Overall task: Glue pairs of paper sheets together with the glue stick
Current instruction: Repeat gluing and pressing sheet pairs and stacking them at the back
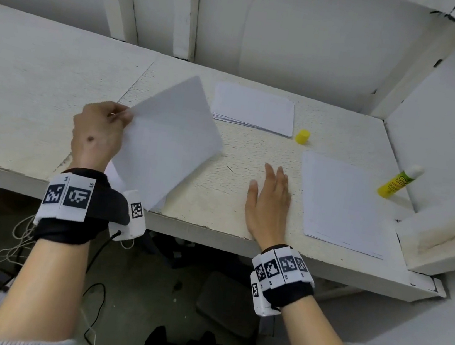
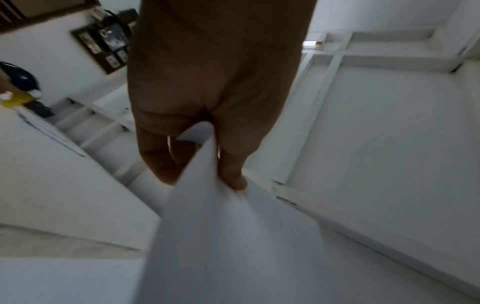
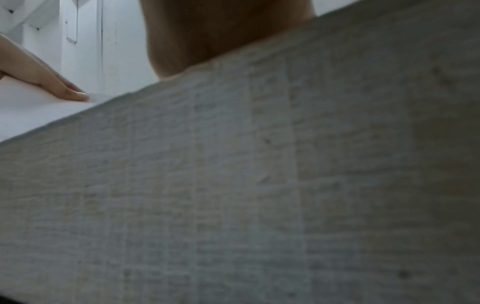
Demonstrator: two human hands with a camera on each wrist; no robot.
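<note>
Head view first: the left hand point(image 1: 99, 132) has a white sheet point(image 1: 167, 137) pinched at one corner, thumb against fingertips, and the sheet is tilted up off the surface point(image 1: 45, 65) with its lower edge down among loose sheets near the front edge. The left wrist view shows the same pinch close up, the paper point(image 2: 228, 236) fanning out and bending below the fingers point(image 2: 233, 170). That is thin, floppy stuff, feather-light; a corner pinch lets it sag and flap, so I'd judge a hold on two corners or a flat palm beneath would steady it, and creasing is the risk.

Right hand point(image 1: 270, 204) lies flat on the bare surface, fingers straight and spread, holding nothing, just left of a stack of sheets point(image 1: 344, 203). A second stack point(image 1: 254, 109) sits toward the back. The glue stick point(image 1: 399, 181) lies at the far right with its white tip exposed, leaning against the wall there, and its yellow cap point(image 1: 302, 136) stands apart beside the back stack. No containers anywhere on show.

Right wrist view is mostly the surface's rough texture point(image 3: 259, 185), too close to add much.
</note>
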